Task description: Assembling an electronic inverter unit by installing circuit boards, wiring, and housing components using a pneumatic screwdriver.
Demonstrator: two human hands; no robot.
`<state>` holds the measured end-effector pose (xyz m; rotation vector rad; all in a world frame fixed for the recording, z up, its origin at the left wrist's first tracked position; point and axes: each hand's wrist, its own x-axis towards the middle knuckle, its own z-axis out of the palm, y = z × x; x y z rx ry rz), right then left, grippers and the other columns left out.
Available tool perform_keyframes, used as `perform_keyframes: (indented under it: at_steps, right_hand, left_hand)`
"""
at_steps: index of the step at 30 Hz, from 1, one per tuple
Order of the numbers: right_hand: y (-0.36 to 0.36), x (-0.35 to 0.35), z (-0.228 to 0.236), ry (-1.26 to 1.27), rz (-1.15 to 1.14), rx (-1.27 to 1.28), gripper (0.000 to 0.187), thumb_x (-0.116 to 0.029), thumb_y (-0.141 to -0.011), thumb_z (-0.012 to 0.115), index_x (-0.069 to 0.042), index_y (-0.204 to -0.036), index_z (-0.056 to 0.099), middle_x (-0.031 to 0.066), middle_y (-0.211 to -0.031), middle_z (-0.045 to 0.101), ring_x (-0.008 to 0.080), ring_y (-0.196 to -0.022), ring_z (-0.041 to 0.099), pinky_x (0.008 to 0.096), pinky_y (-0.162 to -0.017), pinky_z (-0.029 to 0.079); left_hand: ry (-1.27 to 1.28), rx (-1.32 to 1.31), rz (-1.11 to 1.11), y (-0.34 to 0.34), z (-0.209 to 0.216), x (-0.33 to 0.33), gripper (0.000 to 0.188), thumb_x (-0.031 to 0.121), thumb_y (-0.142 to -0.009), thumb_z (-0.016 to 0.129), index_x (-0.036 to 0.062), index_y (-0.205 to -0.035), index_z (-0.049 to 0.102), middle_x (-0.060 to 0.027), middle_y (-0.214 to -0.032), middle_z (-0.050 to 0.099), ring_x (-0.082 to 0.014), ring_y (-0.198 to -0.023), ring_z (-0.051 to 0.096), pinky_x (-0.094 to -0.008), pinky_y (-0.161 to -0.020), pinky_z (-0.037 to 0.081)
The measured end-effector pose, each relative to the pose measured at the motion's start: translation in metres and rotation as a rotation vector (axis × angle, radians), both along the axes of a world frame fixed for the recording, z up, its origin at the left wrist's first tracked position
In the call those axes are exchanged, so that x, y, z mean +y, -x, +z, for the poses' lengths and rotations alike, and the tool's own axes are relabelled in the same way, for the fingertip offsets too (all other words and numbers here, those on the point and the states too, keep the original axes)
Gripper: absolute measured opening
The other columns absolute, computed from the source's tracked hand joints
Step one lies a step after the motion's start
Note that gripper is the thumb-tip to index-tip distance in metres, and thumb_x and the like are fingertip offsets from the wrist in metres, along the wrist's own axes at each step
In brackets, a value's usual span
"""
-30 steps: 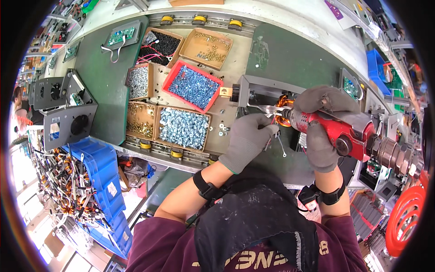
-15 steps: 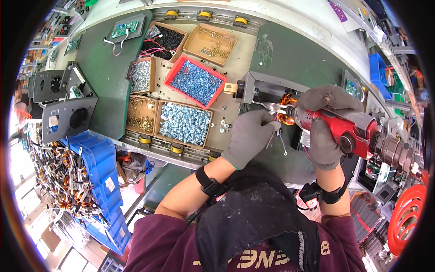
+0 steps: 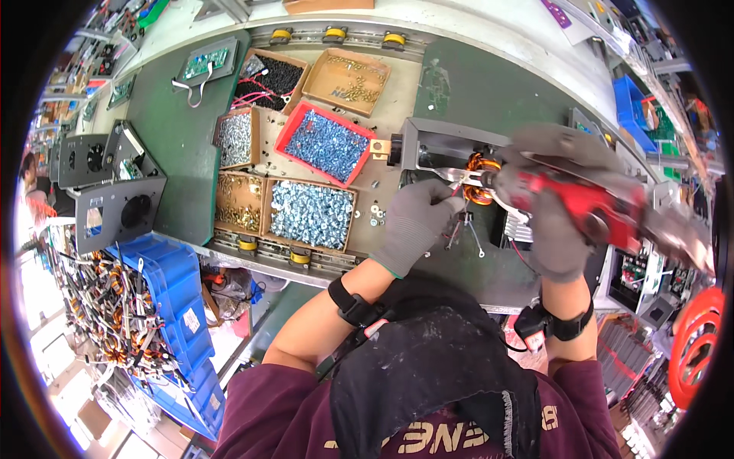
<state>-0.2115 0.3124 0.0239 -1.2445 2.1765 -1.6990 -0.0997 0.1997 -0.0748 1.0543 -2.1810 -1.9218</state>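
My left hand (image 3: 419,223), in a grey glove, is closed with thumb and forefinger pinched on a thin wire beside a copper-wound coil (image 3: 480,194). Thin leads with ring terminals (image 3: 480,251) hang just below the fingertips. My gloved right hand (image 3: 560,237) wraps around a red power tool (image 3: 552,193), smeared by motion. The tool's nose points left at the coil, but whether it touches is hard to tell. The coil is at the near side of a grey metal housing (image 3: 451,136), which has a copper tab (image 3: 380,148) at its left end.
Left of the housing stand a red tray (image 3: 287,121) of bluish screws and a cardboard box (image 3: 267,237) of silvery nuts. Other boxes of fasteners are around them. Grey fan panels (image 3: 130,206) stand at the far left, above blue crates (image 3: 164,268) of wired coils.
The whole scene has shifted slightly in view. My right hand and the red tool have tilted and are now blurred. My left hand stays by the coil, fingers still pinched.
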Motion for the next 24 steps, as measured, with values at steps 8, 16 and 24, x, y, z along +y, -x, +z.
perform_keyframes:
  at_steps: [8, 16, 24]
  right_hand:
    - [-0.044, 0.176, 0.037, 0.14, -0.308, -0.424, 0.047, -0.015, -0.072, 0.075, -0.007, -0.107, 0.045, 0.0097, -0.096, 0.052, 0.0199, -0.078, 0.057, 0.033, -0.065, 0.05]
    - [-0.165, 0.397, -0.16, -0.414, -0.861, -0.65, 0.053, -0.004, -0.074, 0.075, -0.001, -0.12, 0.048, 0.0048, -0.1, 0.058, 0.0147, -0.088, 0.057, 0.0292, -0.076, 0.048]
    - [-0.183, 0.466, -0.177, -1.624, -0.793, -0.142, 0.054, -0.021, -0.075, 0.07, -0.002, -0.122, 0.05, 0.0212, -0.121, 0.053, 0.0352, -0.117, 0.047, 0.0411, -0.094, 0.04]
  left_hand:
    - [0.099, -0.072, -0.096, -0.036, -0.002, -0.001, 0.028, 0.023, -0.082, 0.067, -0.0016, -0.095, 0.066, -0.006, -0.075, 0.065, -0.0108, -0.067, 0.056, -0.0273, -0.063, 0.045]
    - [0.217, -0.239, -0.323, -0.052, 0.012, 0.008, 0.03, 0.03, -0.082, 0.064, 0.006, -0.1, 0.068, -0.0117, -0.083, 0.069, -0.022, -0.076, 0.066, -0.0336, -0.071, 0.05]
    - [0.881, -0.11, -1.007, 0.016, 0.063, 0.063, 0.028, 0.031, -0.078, 0.057, 0.0053, -0.081, 0.069, -0.014, -0.081, 0.066, -0.0311, -0.079, 0.066, -0.0438, -0.068, 0.051]
